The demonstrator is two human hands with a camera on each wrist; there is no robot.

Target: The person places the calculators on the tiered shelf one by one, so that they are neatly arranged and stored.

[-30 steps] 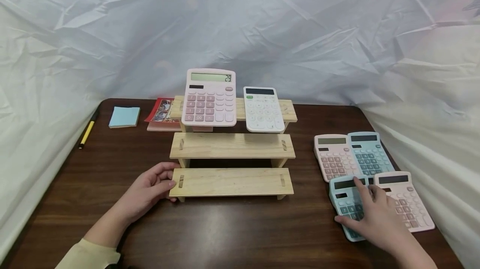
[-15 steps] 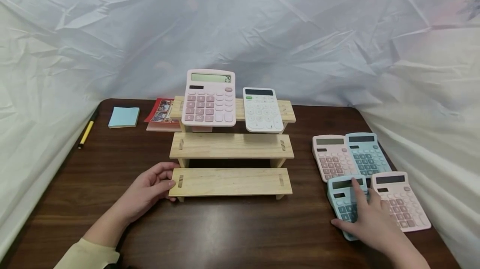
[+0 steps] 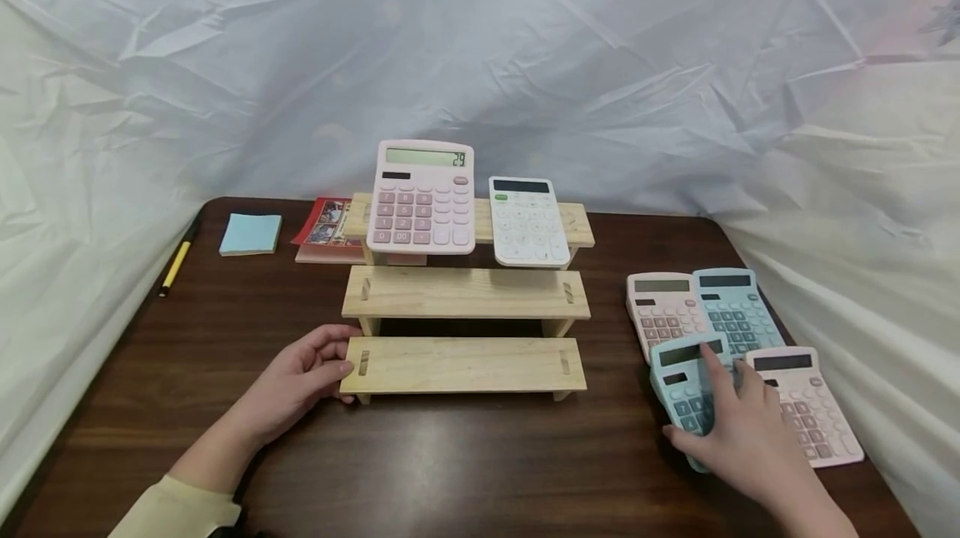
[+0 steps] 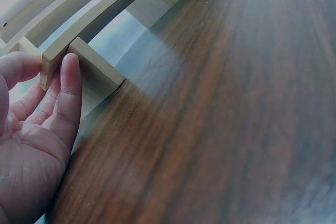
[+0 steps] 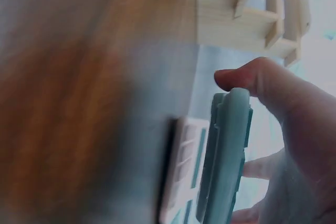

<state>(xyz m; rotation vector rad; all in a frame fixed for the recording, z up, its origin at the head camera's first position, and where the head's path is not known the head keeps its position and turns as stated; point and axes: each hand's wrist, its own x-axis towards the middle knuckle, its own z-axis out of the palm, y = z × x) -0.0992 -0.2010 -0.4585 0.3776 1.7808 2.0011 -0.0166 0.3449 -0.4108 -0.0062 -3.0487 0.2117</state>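
At the right side of the table, my right hand (image 3: 750, 442) grips a light blue calculator (image 3: 681, 395), thumb on its left edge and fingers over its face. The right wrist view has this blue calculator (image 5: 231, 150) edge-on, raised off the table. My left hand (image 3: 296, 380) pinches the left end of the lowest step of a three-tier wooden stand (image 3: 461, 365); in the left wrist view, the thumb and fingers bracket the board's end (image 4: 48, 64). On the top tier lean a large pink calculator (image 3: 422, 188) reading 29 and a smaller white calculator (image 3: 528, 226).
Around the held one lie a pink calculator (image 3: 663, 305), another blue calculator (image 3: 731, 301) and a pink calculator (image 3: 806, 417). Blue sticky notes (image 3: 251, 234), a yellow marker (image 3: 176, 267) and a red booklet (image 3: 326, 226) lie at the back left. Draped fabric (image 3: 480, 72) encloses the table.
The blue calculator under my right hand has risen off the table and tilted, its top now overlapping the pink one behind it. My left hand stays on the stand.
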